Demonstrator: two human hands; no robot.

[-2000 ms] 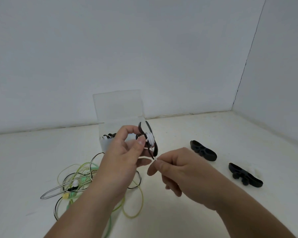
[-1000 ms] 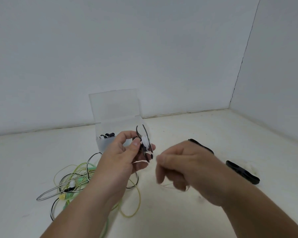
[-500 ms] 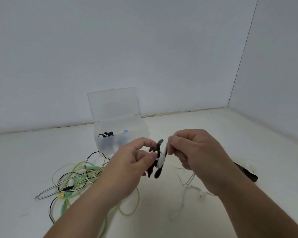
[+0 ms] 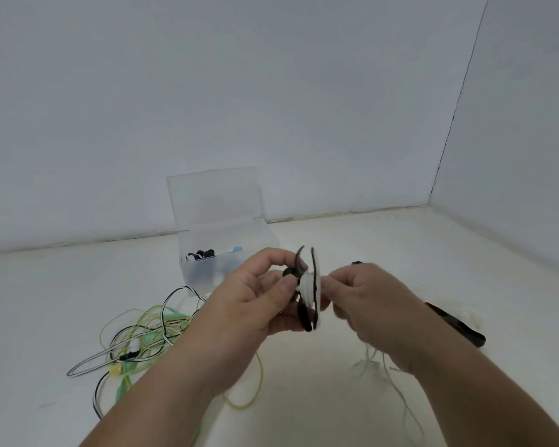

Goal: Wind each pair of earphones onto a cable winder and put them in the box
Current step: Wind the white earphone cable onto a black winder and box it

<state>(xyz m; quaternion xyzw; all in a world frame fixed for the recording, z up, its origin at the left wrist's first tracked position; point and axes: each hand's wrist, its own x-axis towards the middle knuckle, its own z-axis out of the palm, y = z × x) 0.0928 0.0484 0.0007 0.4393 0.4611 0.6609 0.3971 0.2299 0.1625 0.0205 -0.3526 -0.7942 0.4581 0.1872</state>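
Both hands have risen: left grip [image 4: 255,295] pinches the winder [image 4: 314,314], right grip [image 4: 368,298] pinches blurred white cable [image 4: 308,287].

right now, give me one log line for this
cable part wound | left hand holds winder | right hand pinches cable | box open

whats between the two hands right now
The black winder, wound with white cable: left hand holds it, right hand pinches the cable beside it. Head view.

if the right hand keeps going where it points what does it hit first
The right hand, pinching the white cable, would almost at once meet the cable winder in the left hand; depth unclear.
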